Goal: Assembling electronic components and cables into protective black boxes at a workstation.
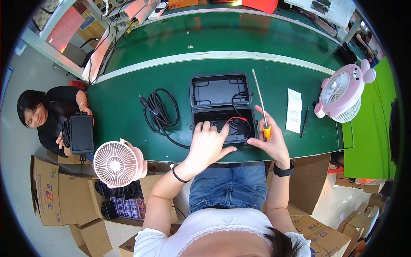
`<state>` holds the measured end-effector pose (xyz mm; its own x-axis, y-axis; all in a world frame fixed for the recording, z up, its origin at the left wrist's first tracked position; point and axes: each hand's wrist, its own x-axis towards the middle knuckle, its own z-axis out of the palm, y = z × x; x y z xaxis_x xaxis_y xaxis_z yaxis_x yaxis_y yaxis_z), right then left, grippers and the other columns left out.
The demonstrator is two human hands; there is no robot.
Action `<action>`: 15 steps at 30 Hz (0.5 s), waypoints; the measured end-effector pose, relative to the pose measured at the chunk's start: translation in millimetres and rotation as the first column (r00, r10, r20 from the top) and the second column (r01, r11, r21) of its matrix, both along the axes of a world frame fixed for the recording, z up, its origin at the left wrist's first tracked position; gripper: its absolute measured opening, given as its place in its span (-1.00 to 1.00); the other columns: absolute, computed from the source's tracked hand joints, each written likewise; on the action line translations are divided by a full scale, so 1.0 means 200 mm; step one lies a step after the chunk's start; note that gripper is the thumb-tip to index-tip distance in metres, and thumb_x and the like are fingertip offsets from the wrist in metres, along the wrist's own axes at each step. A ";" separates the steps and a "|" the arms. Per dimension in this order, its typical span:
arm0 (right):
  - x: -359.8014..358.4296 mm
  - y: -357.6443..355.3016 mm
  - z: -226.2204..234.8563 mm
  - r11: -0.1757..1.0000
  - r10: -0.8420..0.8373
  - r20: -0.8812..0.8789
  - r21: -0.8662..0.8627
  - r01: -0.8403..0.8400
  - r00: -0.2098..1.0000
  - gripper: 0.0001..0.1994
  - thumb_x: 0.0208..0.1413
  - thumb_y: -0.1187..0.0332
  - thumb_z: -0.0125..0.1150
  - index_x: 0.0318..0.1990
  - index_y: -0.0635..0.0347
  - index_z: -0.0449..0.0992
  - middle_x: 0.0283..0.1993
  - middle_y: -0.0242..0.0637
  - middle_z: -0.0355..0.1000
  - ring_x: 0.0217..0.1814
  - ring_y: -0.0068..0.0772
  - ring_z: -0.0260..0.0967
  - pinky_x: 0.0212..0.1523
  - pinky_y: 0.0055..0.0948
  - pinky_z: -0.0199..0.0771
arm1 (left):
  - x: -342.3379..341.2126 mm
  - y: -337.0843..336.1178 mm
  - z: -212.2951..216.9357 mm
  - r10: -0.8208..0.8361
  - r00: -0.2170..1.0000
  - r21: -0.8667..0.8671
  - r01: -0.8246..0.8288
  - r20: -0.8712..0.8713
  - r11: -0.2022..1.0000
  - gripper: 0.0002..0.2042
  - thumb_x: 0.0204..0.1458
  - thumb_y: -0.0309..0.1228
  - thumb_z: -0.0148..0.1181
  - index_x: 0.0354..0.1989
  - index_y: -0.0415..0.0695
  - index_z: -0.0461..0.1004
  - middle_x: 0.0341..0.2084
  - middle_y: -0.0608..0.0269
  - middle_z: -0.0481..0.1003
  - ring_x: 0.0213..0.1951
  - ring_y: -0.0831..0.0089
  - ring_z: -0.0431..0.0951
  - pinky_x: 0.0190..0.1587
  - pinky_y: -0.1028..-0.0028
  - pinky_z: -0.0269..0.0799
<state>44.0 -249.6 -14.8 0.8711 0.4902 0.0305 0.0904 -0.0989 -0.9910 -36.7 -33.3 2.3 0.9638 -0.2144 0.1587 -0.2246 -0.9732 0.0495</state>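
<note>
An opened black plastic box lies at the middle of the green table, its lid [219, 91] folded back on the far side. Inside its base [239, 138] run a red wire [236, 118] and black wires. My left hand [206, 144] reaches over the near left part of the base, fingers apart, nothing visibly held; its fingertips are partly hidden. In my right hand [274, 141] is a screwdriver [267, 132] with a yellow-orange handle, its long shaft pointing away from me. That hand's thumb is at the box's near right corner. A coiled black cable [160, 112] leads toward the box.
To the right lie a paper slip [294, 110] and a black pen [305, 122], beyond them a pink fan [338, 92]. At the near left stands another pink fan [115, 164]. A co-worker [55, 113] on the left holds a black box [81, 133]. Cardboard boxes [64, 192] surround me below.
</note>
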 end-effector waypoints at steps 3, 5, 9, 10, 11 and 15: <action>0.12 -0.01 -0.01 0.997 -0.080 0.021 0.026 0.079 0.997 -0.67 -0.06 0.46 0.45 -0.30 0.15 0.32 0.25 -0.26 0.33 -0.45 -0.81 0.22 -0.55 -0.73 0.28 | -0.01 -0.02 -0.04 0.035 0.999 0.001 -0.035 0.007 0.999 -0.39 -0.22 -0.08 0.44 0.00 -0.15 0.46 -0.44 0.18 0.49 -0.31 0.27 0.52 -0.19 0.29 0.44; 0.27 0.04 -0.01 0.981 -0.193 -0.004 0.003 0.193 0.981 -0.71 0.05 0.32 0.40 -0.31 0.14 0.31 0.16 -0.25 0.42 -0.45 -0.79 0.25 -0.60 -0.70 0.28 | -0.01 -0.02 -0.04 0.049 0.999 -0.023 -0.050 -0.015 0.998 -0.41 -0.26 -0.14 0.46 -0.03 -0.17 0.46 -0.43 0.19 0.47 -0.31 0.28 0.52 -0.21 0.32 0.46; 0.57 0.21 -0.07 0.971 -0.238 0.050 -0.016 0.239 0.970 -0.73 0.19 0.20 0.26 -0.32 0.06 0.28 -0.02 -0.29 0.50 -0.55 -0.81 0.19 -0.63 -0.74 0.22 | 0.00 -0.03 -0.07 0.052 0.999 -0.081 -0.052 0.004 0.995 -0.55 -0.29 -0.20 0.47 -0.26 -0.18 0.46 -0.45 0.22 0.45 -0.31 0.29 0.53 -0.27 0.37 0.49; 0.63 0.24 -0.07 0.973 -0.230 0.053 -0.012 0.231 0.972 -0.73 0.19 0.20 0.26 -0.32 0.06 0.28 -0.02 -0.29 0.50 -0.55 -0.81 0.19 -0.63 -0.74 0.22 | 0.00 -0.02 -0.07 0.053 0.998 -0.088 -0.052 0.014 0.995 -0.58 -0.30 -0.21 0.47 -0.32 -0.17 0.46 -0.45 0.22 0.44 -0.31 0.29 0.53 -0.26 0.36 0.50; 0.67 0.26 -0.06 0.984 -0.148 0.019 -0.096 0.149 0.989 -0.71 0.16 0.18 0.30 -0.31 0.07 0.28 -0.17 -0.37 0.45 -0.53 -0.78 0.21 -0.64 -0.72 0.24 | 0.01 -0.02 -0.08 0.041 0.998 -0.095 -0.036 0.048 0.995 -0.62 -0.28 -0.20 0.46 -0.39 -0.15 0.45 -0.48 0.22 0.47 -0.35 0.28 0.55 -0.30 0.36 0.51; 0.71 0.26 -0.05 0.998 0.028 -0.039 -0.056 -0.030 0.999 -0.69 0.09 0.23 0.38 -0.29 0.05 0.29 -0.44 -0.56 0.23 -0.53 -0.78 0.17 -0.62 -0.71 0.23 | -0.01 -0.02 -0.09 0.067 0.998 -0.046 -0.067 -0.005 0.997 -0.65 -0.24 -0.16 0.43 -0.40 -0.12 0.48 -0.56 0.26 0.52 -0.47 0.35 0.62 -0.48 0.44 0.53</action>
